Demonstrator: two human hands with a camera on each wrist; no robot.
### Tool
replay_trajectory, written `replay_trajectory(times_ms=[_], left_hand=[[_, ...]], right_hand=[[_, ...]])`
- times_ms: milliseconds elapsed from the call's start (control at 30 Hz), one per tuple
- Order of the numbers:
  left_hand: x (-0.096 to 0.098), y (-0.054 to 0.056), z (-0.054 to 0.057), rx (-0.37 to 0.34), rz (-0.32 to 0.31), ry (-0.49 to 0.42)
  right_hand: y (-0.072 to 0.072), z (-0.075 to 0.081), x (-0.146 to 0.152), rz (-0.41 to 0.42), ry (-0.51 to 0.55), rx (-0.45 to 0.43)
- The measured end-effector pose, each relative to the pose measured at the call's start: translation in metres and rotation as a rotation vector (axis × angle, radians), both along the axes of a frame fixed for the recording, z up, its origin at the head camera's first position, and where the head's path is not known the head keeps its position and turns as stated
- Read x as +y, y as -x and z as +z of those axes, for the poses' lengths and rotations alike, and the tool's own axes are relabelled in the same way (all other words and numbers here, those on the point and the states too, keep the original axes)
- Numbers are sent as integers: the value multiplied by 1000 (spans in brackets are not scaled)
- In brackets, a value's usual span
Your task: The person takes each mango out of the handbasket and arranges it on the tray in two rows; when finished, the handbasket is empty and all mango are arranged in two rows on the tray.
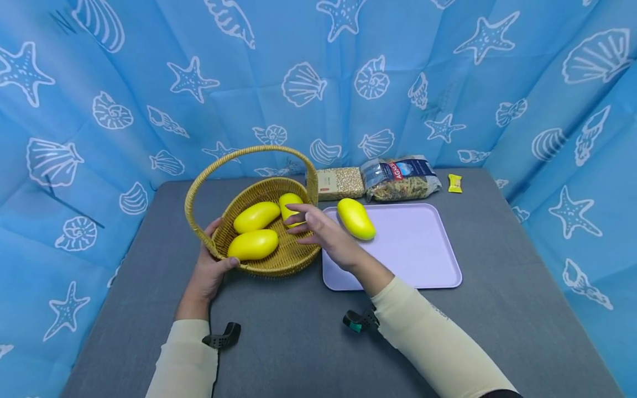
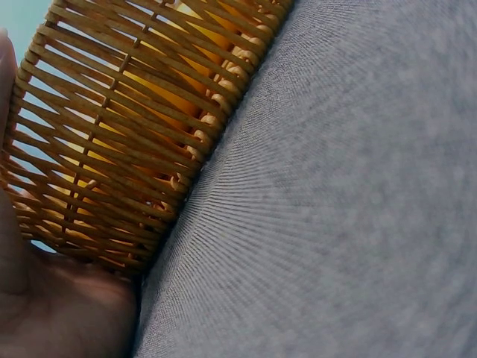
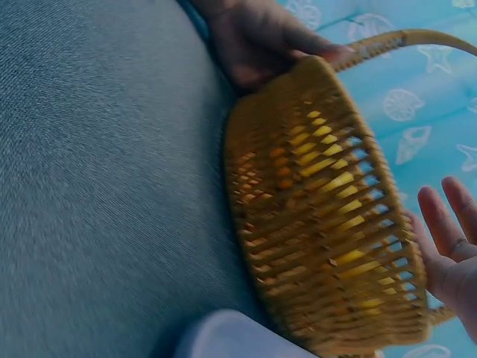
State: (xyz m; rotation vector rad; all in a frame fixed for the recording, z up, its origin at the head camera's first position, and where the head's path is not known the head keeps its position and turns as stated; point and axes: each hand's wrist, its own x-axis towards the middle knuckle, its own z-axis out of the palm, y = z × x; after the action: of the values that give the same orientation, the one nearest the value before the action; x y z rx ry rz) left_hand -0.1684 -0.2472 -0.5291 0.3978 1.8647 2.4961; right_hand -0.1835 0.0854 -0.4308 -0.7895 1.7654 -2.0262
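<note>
A wicker basket (image 1: 269, 271) with a tall arched handle holds three yellow mangoes: one at the left (image 1: 256, 216), one near the front (image 1: 254, 245) and one at the back right (image 1: 288, 203), partly behind my fingers. My left hand (image 1: 206, 273) grips the basket's left side, thumb over the rim. Above the basket's right part hovers my right hand (image 1: 333, 235), its fingers spread and holding nothing. Another mango (image 1: 356, 219) lies at the far left corner of a lilac tray (image 1: 413, 249). The left wrist view shows the woven wall (image 2: 104, 134) close against that palm.
Behind the tray lie a bag of beans (image 1: 348, 182), a bag of pasta (image 1: 402, 178) and a small yellow packet (image 1: 455, 183). A blue curtain (image 1: 259, 66) with shell prints hangs along the back and sides of the grey table (image 1: 288, 342).
</note>
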Motion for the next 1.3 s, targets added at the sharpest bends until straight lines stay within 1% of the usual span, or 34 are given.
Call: replay_trajectory(times_ms=[133, 233, 300, 400, 533, 700, 800, 933, 1133, 1300], left_hand=[[1, 1, 0, 1, 1, -4], [1, 1, 0, -2, 5, 5], [1, 0, 1, -7, 9, 17], [2, -1, 2, -16, 18, 40], [2, -1, 3, -4, 18, 64], [2, 0, 3, 22, 2, 67], [2, 0, 1, 30, -9, 51], [0, 0, 1, 37, -24, 36], [0, 0, 1, 25, -25, 32], [-1, 0, 0, 23, -30, 22]], right_hand=[[5, -6, -15, 19, -54, -14], [10, -9, -25, 22, -86, -7], [13, -10, -32, 26, -98, 10], [18, -12, -41, 20, -158, 55], [24, -14, -55, 11, -286, 116], [29, -17, -66, 26, -404, 144], [31, -18, -69, 47, -467, 164], [33, -19, -73, 68, -570, 211], [33, -23, -78, 114, -751, 294], [33, -24, -82, 165, -821, 349]])
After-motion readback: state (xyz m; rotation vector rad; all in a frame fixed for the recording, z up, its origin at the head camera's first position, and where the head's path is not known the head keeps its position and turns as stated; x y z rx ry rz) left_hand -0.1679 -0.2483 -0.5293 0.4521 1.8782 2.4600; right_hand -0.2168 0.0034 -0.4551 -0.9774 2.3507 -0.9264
